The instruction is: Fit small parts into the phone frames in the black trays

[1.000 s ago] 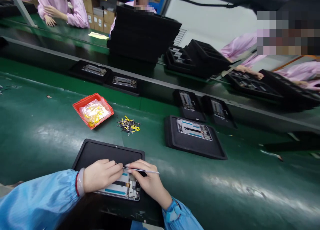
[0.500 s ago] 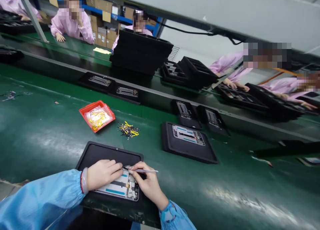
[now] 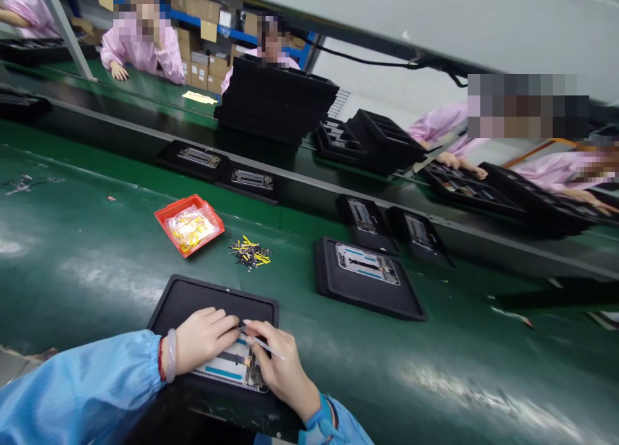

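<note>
Phone lies open in tray, at seven o'clock in view. Left hand rests over its ten o'clock edge, fingers bent; whether they pinch anything, cannot tell. Right hand, narrow, grips a slim metal tool at three o'clock. Risk: a tip slip could tear the flat dark ribbon; uneven pressure could skid the phone. Tray: matt black, round-cornered, rimmed. Pile, twelve o'clock: thin yellow and black slivers

Phone frame silver-white, strips teal; tray black; bin red; sleeve light blue.
</note>
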### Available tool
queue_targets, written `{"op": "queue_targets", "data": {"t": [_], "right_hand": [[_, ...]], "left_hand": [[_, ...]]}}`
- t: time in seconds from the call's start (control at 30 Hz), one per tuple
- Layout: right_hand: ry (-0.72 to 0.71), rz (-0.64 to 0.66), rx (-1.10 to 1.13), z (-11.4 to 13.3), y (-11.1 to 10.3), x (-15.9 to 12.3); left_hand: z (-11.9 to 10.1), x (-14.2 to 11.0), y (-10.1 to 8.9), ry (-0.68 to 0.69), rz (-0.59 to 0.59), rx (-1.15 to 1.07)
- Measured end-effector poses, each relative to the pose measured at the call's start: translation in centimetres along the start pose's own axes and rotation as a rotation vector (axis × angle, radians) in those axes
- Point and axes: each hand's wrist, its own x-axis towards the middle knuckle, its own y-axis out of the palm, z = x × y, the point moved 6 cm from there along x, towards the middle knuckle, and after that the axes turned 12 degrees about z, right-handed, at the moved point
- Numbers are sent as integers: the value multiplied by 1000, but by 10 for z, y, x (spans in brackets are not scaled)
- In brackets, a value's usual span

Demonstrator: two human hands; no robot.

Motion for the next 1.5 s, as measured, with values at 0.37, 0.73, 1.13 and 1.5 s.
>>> {"op": "queue_targets", "data": {"t": [0.37,0.73,1.13,1.5], "right_hand": [[51,-245,87,-7,-5,-7],[16,-276,50,-4,-7,-5],[33,-112,42,-6,3,3],[234,-557,29,-17,-22,-28]], "left_hand": [[4,1,-2,11,-14,-81],[3,7,-12,45,45,-40],[10,3,8,-144,87,-158],[13,4,17,-188,93,-209]]}}
